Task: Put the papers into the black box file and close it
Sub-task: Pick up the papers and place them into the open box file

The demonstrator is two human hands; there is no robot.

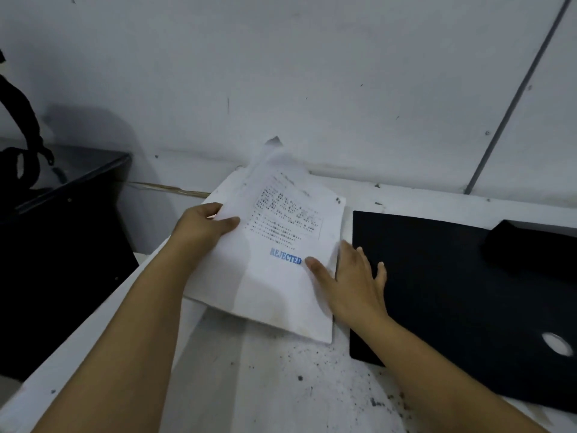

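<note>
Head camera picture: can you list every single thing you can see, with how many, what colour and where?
papers: one stack, white, top sheet stamped REJECTED in blue, middle of the table, held at both sides
black box file: one, black, lying flat and shut, right of the papers
table: one, white with dark specks, under everything
wall: one, pale grey, behind the table
pipe: one, grey, slanting down the wall at the right
cabinet: one, black, left of the table
bag: one, black, on the cabinet, partly cut off
left hand: one, gripping the papers' left edge
right hand: one, on the papers' right edge
</note>
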